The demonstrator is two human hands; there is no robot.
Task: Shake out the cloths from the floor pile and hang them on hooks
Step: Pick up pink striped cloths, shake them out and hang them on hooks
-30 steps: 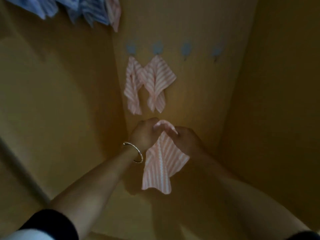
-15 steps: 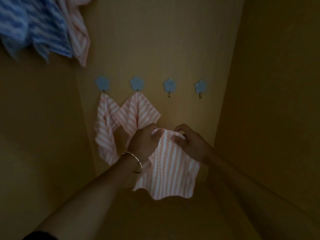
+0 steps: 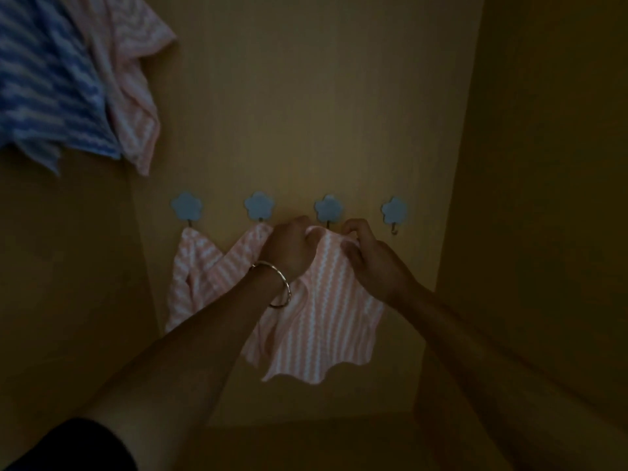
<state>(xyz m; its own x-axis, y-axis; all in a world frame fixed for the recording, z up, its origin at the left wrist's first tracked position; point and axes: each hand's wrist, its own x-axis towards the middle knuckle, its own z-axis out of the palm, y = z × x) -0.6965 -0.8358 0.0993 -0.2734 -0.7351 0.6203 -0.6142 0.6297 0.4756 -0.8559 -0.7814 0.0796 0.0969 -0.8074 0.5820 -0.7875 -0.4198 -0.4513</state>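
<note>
I hold a pink-and-white striped cloth (image 3: 326,311) by its top edge just under the third flower-shaped hook (image 3: 328,208). My left hand (image 3: 289,248), with a bangle on the wrist, grips the edge's left part. My right hand (image 3: 368,254) pinches its right part. The cloth hangs spread below both hands. Two more pink striped cloths hang on the wall: one from the first hook (image 3: 186,205), the first hung cloth (image 3: 190,266), and one from the second hook (image 3: 259,205), the second hung cloth (image 3: 238,263). The fourth hook (image 3: 394,210) is bare.
The hooks sit in a row on a yellow wall panel (image 3: 306,113) in dim light. At the top left hang blue striped cloths (image 3: 44,79) and another pink striped cloth (image 3: 132,90). A wall (image 3: 543,164) closes in on the right.
Both hands have lifted the cloth from below the hung cloths up to the third hook's level. The cloth has spread wider between them. The view has tilted up, so the hooks sit lower.
</note>
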